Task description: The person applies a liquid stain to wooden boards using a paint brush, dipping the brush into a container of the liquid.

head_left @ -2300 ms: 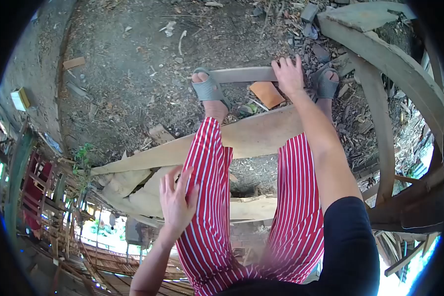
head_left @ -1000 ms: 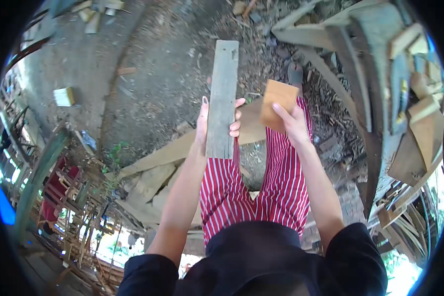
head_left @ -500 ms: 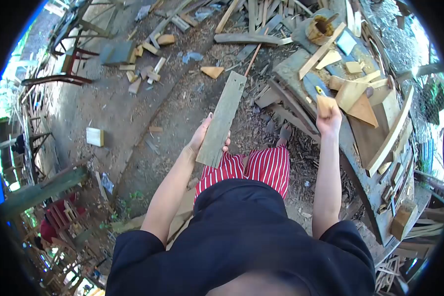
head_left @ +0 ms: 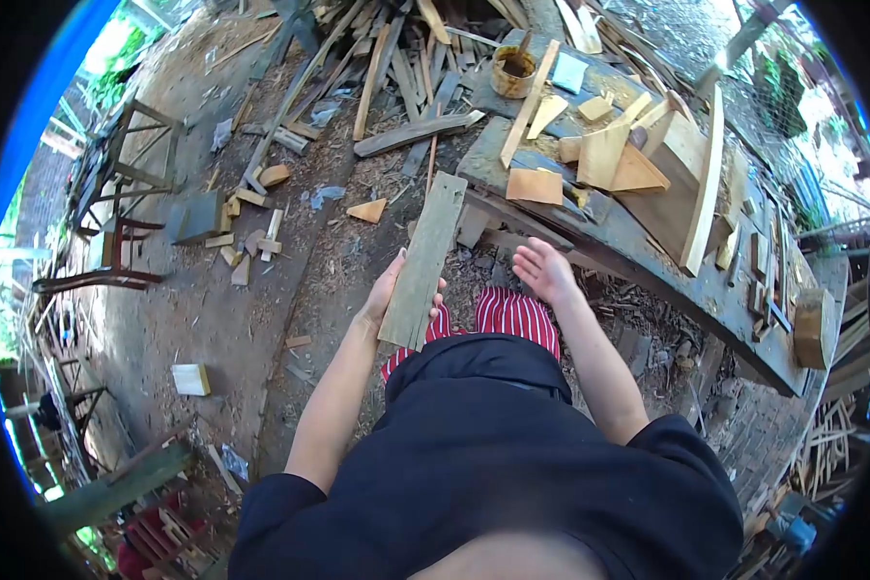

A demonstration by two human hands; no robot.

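A long, weathered board [head_left: 425, 261] slants in front of my body, and my left hand [head_left: 389, 288] is wrapped round its lower part. My right hand [head_left: 545, 271] is empty, fingers spread, just off the near edge of the workbench [head_left: 648, 261]. On that edge, above my right hand, lies a small orange-brown wood block [head_left: 535, 187]. Beside it on the bench are a pale wood piece [head_left: 604, 157] and a triangular wood piece [head_left: 638, 172].
A stained bucket [head_left: 513, 72] and a light blue sheet [head_left: 569, 72] are at the bench's far end. A long curved strip [head_left: 708, 184] crosses its right side. Scrap wood and a grey block [head_left: 197, 217] lie on the ground at left.
My right hand has let go of the small wood block, now on the bench edge, and moved left and down off the bench. The board is still in my left hand. The view has shifted.
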